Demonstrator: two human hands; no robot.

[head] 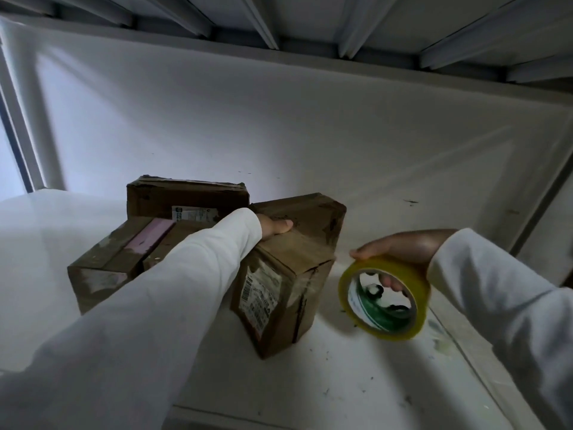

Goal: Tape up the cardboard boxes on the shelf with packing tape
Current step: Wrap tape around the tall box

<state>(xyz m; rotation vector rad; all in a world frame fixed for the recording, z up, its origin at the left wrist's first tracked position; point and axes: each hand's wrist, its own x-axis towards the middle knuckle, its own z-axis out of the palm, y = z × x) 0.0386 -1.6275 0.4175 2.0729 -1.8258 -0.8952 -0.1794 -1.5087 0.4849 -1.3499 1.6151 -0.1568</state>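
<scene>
A tall brown cardboard box point(297, 268) with a shipping label stands on the white shelf point(356, 361) near the middle. My left hand point(274, 226) grips its top left edge, thumb lying on the top face. My right hand point(403, 248) holds a yellowish roll of packing tape point(384, 297) just right of that box, fingers through the roll's core. Two more cardboard boxes sit to the left: a low one point(105, 268) with a pink strip on top, and one behind it point(186, 197) with a white label.
The white back wall point(279, 119) closes the shelf behind the boxes. The ribbed underside of the shelf above point(279, 23) hangs overhead. A metal upright point(18, 125) stands at the far left. Small scraps speckle the shelf surface at the right.
</scene>
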